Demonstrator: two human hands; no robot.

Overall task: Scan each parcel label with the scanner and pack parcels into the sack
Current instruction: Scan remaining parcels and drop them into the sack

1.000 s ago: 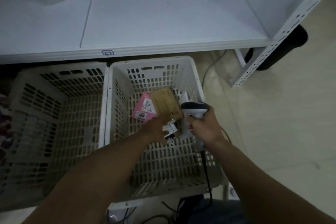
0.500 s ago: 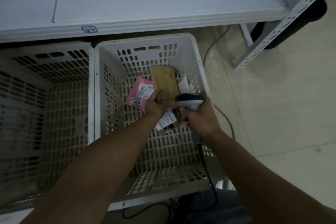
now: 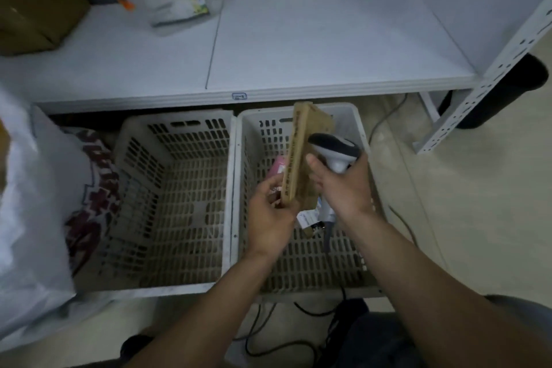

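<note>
Landmark: right basket (image 3: 263, 113).

- Sack (image 3: 33, 218): white, well left of the right basket, with the left basket between them. Its mouth was not visible. Probably kept there so a scanned parcel needs only a short swing leftward.
- Left basket (image 3: 179, 158): butted against the right basket's left wall. I could make out no parcels in it.
- Left hand (image 3: 268, 215): over the near-left part of the right basket. Its fingers were curled round the lower end of the cardboard parcel (image 3: 300, 152), which was lifted above the basket and stood on edge. The broad face was turned right, likely to show its label to the reader. The label itself was not visible.
- Pink parcel (image 3: 277, 166): inside the right basket, mostly hidden behind the cardboard parcel. Judged unscanned.
- Scanner (image 3: 334, 148): above the right basket, just right of the cardboard parcel, head close to the parcel's face.
- Right hand (image 3: 343, 188): above the right basket's right half, wrapped round the scanner handle. The thumb was stretched toward the parcel. Whether it touched the parcel, I could not tell.
- Labelled packet (image 3: 309, 218): on the right basket's floor, below both hands.
- Cord (image 3: 328, 236): hung from the handle into the right basket.
</note>
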